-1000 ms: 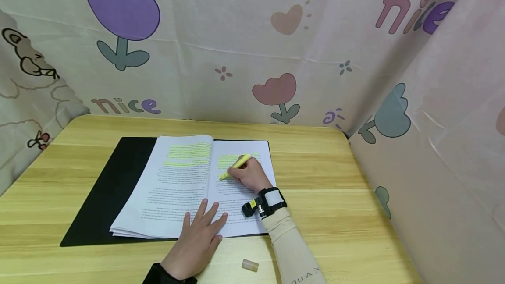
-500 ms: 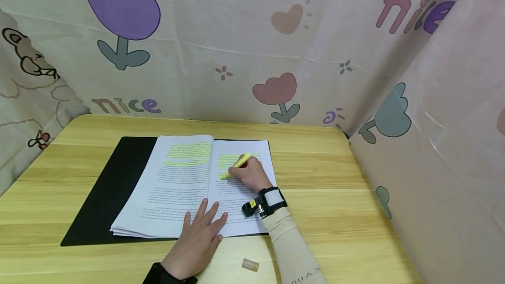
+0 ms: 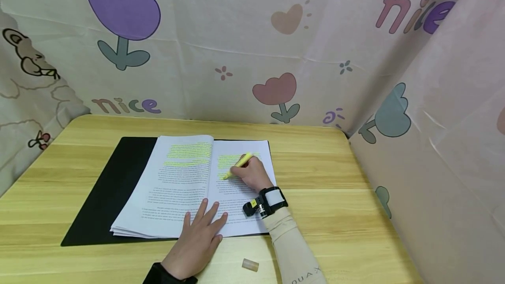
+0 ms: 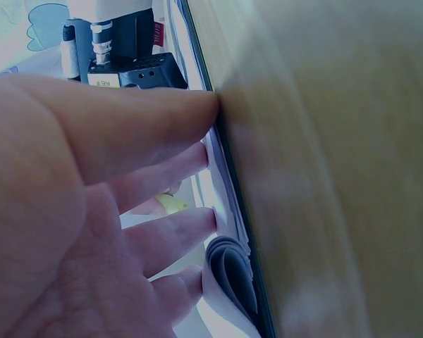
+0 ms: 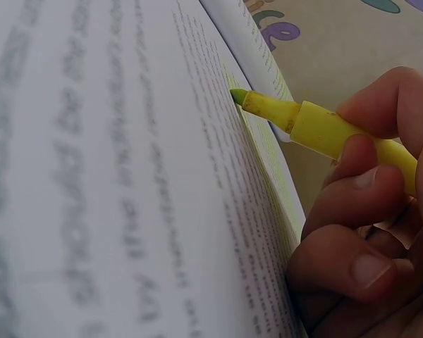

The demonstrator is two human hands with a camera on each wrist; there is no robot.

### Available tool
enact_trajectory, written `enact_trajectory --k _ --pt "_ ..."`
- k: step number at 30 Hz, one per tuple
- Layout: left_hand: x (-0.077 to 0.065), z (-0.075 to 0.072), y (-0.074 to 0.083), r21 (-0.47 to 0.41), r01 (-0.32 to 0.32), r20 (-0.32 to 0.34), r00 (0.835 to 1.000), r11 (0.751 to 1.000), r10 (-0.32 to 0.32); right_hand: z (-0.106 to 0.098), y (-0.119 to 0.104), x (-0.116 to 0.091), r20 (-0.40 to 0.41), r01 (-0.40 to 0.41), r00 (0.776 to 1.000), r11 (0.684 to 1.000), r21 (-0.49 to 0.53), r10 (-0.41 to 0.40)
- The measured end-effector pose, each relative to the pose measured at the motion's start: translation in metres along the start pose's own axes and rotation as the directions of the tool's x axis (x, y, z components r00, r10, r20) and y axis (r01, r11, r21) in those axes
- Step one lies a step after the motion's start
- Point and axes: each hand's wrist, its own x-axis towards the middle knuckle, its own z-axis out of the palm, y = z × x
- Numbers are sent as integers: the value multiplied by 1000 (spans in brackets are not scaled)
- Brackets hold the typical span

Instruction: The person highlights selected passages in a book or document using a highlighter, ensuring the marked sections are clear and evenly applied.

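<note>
An open book of printed pages (image 3: 173, 187) lies in a black folder (image 3: 106, 192), with yellow-marked lines near the top of both pages. My right hand (image 3: 254, 174) pinches a yellow highlighter (image 3: 242, 160) between thumb and fingers. In the right wrist view the highlighter (image 5: 324, 130) has its green-yellow tip at the text lines. Spread over the lower edge of the book, my left hand (image 3: 197, 242) rests with straight fingers near the middle fold. The left wrist view shows its fingers (image 4: 148, 127) touching the page edges, where one sheet (image 4: 229, 274) curls.
A small greyish cap (image 3: 250, 265) lies on the wooden table (image 3: 323, 214) near its front, between the two forearms. A patterned curtain (image 3: 221, 25) stands behind the table and along its sides. The right wrist carries a camera (image 3: 252, 207).
The highlighter in my right hand has slid slightly to the right along a text line. My left hand and the book stay where they were.
</note>
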Motion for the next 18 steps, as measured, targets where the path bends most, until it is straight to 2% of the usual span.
enact_trajectory --k 18 --pt "1 1 0 -7 6 5 1000 1000 -6 -3 1 1 -7 10 1000 1000 -5 -10"
